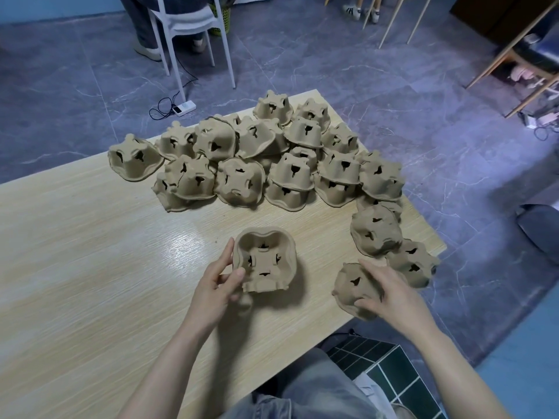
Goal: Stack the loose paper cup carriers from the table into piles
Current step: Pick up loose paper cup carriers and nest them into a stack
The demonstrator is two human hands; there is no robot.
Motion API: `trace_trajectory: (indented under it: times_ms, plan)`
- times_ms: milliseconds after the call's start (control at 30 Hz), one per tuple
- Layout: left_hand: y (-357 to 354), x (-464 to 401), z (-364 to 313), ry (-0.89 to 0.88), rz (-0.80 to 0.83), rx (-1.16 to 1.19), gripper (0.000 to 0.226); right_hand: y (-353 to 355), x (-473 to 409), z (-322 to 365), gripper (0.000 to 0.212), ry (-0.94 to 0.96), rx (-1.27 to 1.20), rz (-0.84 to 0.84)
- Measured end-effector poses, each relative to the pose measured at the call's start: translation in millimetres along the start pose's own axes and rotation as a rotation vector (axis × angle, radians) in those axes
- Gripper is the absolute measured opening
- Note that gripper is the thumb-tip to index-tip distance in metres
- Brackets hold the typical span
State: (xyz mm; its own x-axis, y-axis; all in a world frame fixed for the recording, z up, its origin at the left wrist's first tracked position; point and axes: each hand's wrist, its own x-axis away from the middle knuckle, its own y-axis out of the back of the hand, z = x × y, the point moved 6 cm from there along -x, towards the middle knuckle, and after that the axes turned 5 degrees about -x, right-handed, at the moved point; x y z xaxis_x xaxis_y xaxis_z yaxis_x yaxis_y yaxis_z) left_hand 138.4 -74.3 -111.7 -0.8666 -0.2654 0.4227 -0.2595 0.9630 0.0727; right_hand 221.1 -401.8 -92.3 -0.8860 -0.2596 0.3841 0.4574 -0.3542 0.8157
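1. No brand, label or writing can be read on any of the brown moulded-pulp carriers or elsewhere.
2. The left hand [218, 282] reaches in from the lower centre of the frame and grasps the held carrier [263, 259] at its left rim, thumb over the edge and fingers behind it; its grip is closed on that carrier, which is tilted so its hollow side faces the camera, just above the bench [75, 252].
3. The right hand [385, 287] comes in from the lower right and lies on the near carrier [354, 285] at the bench's right edge, fingers spread over its top and thumb curled against its near side, so the grip is grasping that carrier.
4. The loose carriers [257, 164] lie heaped and overlapping across the upper centre of the frame, most with their bottoms up.
5. Two further carriers [376, 231] sit along the right edge, between the heap and the right hand.
6. In the upper left stand a white chair [193, 22] and a seated person's legs; a power strip [185, 108] with black cables lies on the grey floor.
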Motion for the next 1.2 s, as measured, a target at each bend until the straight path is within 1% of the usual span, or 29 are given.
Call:
trace_trajectory:
  times_ms: [100, 233, 300, 400, 533, 600, 667, 767, 933, 1200]
  plan:
    - [0, 0, 1, 0.003, -0.008, -0.003, 0.058, -12, -7, 3, 0.079, -0.034, 0.04, 0.071]
    - [-1, 2, 0, 0.018, -0.013, 0.01, 0.058, -15, -17, 16, 0.07, -0.02, -0.027, -0.012]
    - [-1, 2, -1, 0.015, -0.01, 0.022, 0.057, -14, -23, 29, 0.07, 0.016, -0.063, -0.039]
    - [-1, 2, -1, 0.025, -0.014, 0.039, 0.058, -10, -34, 47, 0.081, 0.061, -0.105, -0.082]
    - [-1, 2, -1, 0.029, -0.018, 0.048, 0.056, 7, -45, 64, 0.103, 0.06, -0.178, -0.195]
    - [-1, 2, -1, 0.024, -0.019, 0.059, 0.054, 9, -49, 69, 0.117, 0.038, -0.231, -0.181]
    - [-1, 3, -1, 0.024, -0.016, 0.064, 0.054, 6, -51, 73, 0.122, 0.012, -0.262, -0.122]
    - [-1, 3, -2, 0.025, -0.019, 0.056, 0.054, -1, -52, 80, 0.106, 0.039, -0.2, -0.028]
    - [0, 3, -2, 0.023, -0.012, 0.064, 0.054, -3, -54, 87, 0.086, 0.046, -0.161, 0.009]
    - [0, 5, -6, 0.022, -0.016, 0.073, 0.055, 9, -48, 84, 0.044, -0.011, -0.132, -0.08]
